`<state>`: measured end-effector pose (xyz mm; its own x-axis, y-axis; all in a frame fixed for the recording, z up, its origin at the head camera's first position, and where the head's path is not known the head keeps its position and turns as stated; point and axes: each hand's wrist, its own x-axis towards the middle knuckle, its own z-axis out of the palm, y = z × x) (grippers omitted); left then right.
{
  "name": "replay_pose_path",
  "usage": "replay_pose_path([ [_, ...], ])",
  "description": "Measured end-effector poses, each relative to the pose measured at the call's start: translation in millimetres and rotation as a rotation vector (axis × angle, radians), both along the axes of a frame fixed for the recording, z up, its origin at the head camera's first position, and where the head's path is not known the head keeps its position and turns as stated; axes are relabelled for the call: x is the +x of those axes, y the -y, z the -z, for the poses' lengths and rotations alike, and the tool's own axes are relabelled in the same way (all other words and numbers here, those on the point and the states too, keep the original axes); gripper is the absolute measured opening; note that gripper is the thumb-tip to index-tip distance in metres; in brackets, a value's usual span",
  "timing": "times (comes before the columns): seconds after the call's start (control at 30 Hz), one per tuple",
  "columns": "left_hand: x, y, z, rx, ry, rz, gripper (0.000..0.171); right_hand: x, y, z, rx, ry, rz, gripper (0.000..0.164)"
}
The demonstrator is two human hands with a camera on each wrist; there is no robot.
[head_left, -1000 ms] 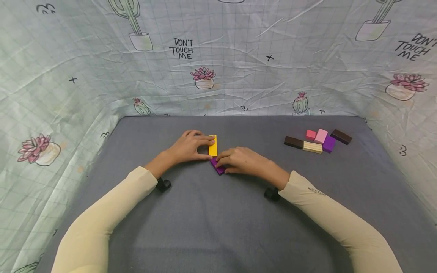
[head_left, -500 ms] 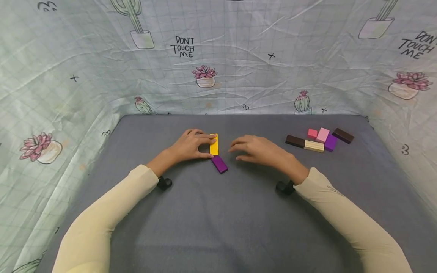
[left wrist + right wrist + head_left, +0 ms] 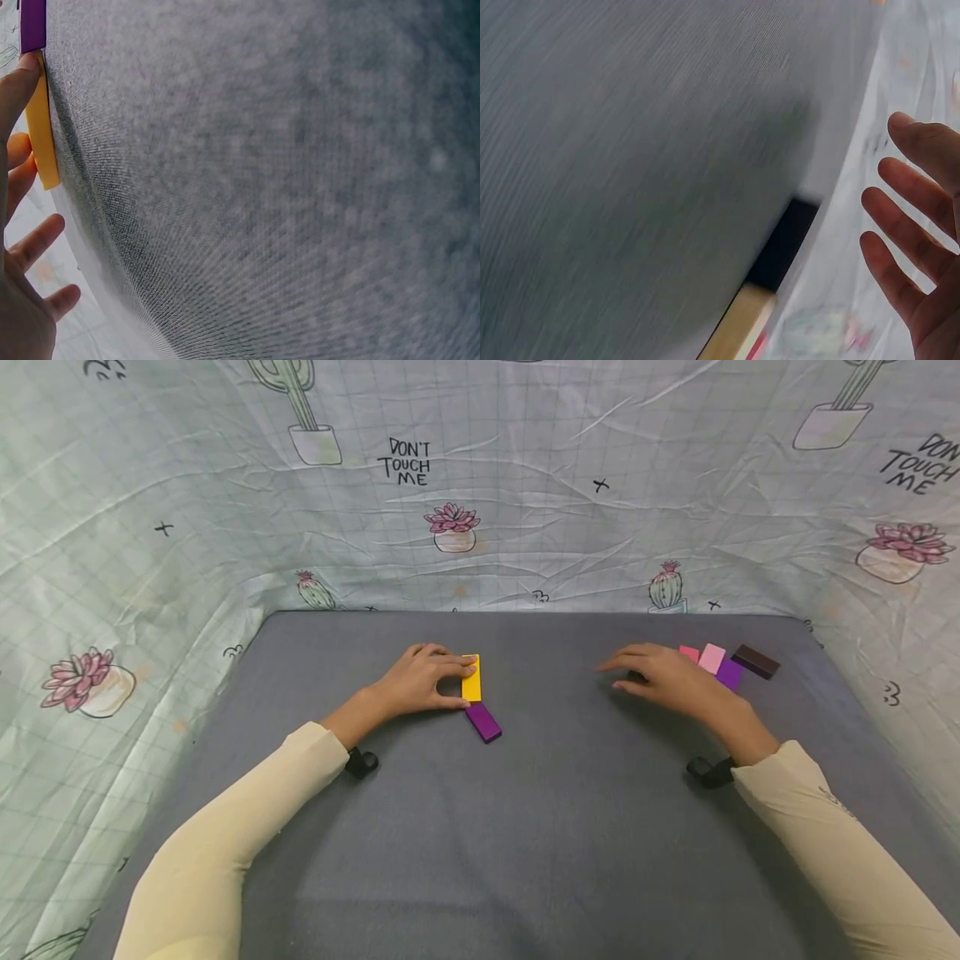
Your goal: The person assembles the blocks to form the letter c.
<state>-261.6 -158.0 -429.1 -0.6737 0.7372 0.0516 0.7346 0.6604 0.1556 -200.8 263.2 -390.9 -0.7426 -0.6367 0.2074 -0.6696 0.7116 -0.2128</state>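
Observation:
My left hand (image 3: 414, 681) holds a yellow block (image 3: 471, 683), thumb at its near end and fingertips on its upper part. In the left wrist view the yellow block (image 3: 43, 139) meets a purple block (image 3: 32, 26) right by the thumb. From the head, that purple block (image 3: 483, 723) lies flat and slanted, its far end at the yellow one's near end. My right hand (image 3: 667, 681) is in the air over the right-hand blocks, fingers relaxed and holding nothing. It hides much of that group from the head; the right wrist view shows a dark block (image 3: 784, 244) and a pale wood-coloured block (image 3: 739, 322).
Around my right hand lie a red block (image 3: 688, 653), a pink block (image 3: 712, 658), another purple block (image 3: 731, 674) and a dark brown block (image 3: 756, 662). The grey cloth-covered table (image 3: 525, 827) ends at a printed curtain (image 3: 540, 518) behind and at both sides.
My right hand has let go of the slanted purple block, lifted off and swung right over the other blocks. My left hand has stayed at the yellow block.

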Motion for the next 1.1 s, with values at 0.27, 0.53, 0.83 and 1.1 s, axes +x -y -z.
replay_pose_path([
  [0.27, 0.5, 1, -1.8, 0.015, -0.009, 0.015, 0.064, 2.5, -44, 2.7, -0.011, 0.002, 0.081, 0.030],
  [0.53, 0.3, 1, -1.4, 0.015, 0.005, 0.001, 0.065, 0.2, -58, 10.2, 0.068, 0.108, 0.151, 0.032],
  [0.83, 0.7, 0, -0.1, 0.019, 0.006, 0.002, 0.063, -3.8, -54, 19.7, -0.028, -0.045, 0.073, 0.029],
  [1.1, 1.6, -1, -0.3, 0.006, 0.008, -0.007, 0.063, 8.1, -37, 19.8, 0.013, 0.061, 0.430, 0.051],
])
